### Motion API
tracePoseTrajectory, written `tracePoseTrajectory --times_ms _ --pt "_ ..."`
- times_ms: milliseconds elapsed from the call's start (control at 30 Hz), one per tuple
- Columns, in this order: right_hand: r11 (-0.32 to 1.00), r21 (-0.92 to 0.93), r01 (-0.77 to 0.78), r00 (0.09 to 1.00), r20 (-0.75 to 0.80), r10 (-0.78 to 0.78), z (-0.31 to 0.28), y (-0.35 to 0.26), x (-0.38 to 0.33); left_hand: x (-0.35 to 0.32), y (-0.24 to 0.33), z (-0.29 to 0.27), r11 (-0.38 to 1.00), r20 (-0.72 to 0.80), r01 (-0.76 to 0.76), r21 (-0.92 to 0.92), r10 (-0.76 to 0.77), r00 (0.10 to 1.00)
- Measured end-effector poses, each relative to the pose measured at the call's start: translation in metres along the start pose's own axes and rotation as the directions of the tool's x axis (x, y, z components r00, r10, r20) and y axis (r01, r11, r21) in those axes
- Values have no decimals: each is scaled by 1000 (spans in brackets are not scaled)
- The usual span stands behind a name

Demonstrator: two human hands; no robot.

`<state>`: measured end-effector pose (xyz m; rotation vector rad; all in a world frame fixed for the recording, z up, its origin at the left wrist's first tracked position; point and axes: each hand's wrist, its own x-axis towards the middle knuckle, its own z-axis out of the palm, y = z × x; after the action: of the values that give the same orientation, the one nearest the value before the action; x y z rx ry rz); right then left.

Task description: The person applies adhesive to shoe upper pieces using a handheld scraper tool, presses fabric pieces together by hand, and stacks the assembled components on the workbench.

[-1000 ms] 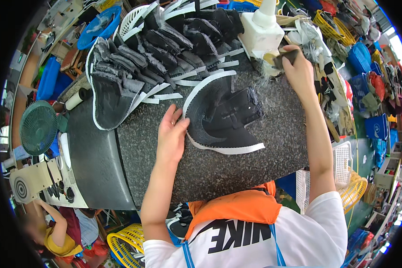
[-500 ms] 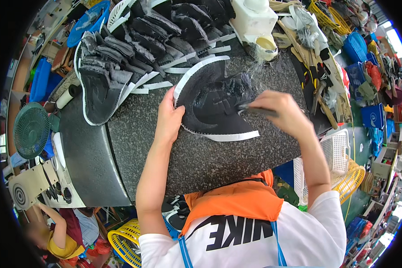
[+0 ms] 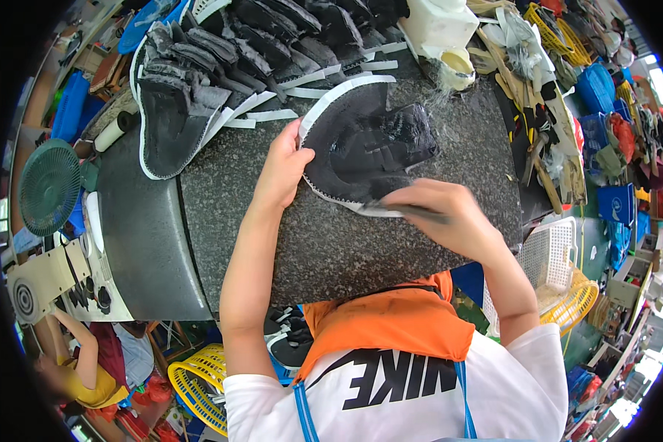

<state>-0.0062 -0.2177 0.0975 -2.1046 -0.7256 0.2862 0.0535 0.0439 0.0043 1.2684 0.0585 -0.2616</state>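
Observation:
A black shoe upper (image 3: 339, 158) with a white rim strip lies opened out on the speckled stone worktop (image 3: 331, 258). Its tongue area looks wet and glossy. My left hand (image 3: 283, 168) pinches the upper's left edge, thumb on top. In my right hand (image 3: 449, 214) is a thin dark-handled brush (image 3: 425, 214), smeared by motion. Its tip is over the upper's near edge, and the fingers partly hide that edge; whether it touches cannot be told. Several similar black uppers (image 3: 171, 121) with white strips lie overlapped at the far left.
A white plastic glue container (image 3: 442, 26) with an open-mouthed spout (image 3: 457, 66) stands at the back. Tools and wooden sticks (image 3: 538, 180) lie at the right. White and yellow baskets (image 3: 549, 254) stand beyond my right arm. A green fan (image 3: 49, 186) and another person (image 3: 88, 368) are at left.
My right hand and the brush have moved from the upper's right middle down to its near edge. My left hand keeps its hold; the whole view has shifted slightly.

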Motion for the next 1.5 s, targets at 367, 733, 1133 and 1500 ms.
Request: tracePoseTrajectory --times_ms 367,733,1133,1500 --pt "811 -532 -244 938 -342 57 -56 100 123 8 2 4 998 -44 52 35 -50 998" --pt "865 -289 -411 696 -712 93 -157 161 64 -106 77 -66 857 -410 -513 47 485 772" --pt "741 -448 -500 793 -581 184 -188 217 104 -136 46 -234 738 -727 11 675 662 182" --pt "725 -675 138 828 -323 -458 -27 105 86 -498 -306 -212 840 -813 539 66 358 -458"
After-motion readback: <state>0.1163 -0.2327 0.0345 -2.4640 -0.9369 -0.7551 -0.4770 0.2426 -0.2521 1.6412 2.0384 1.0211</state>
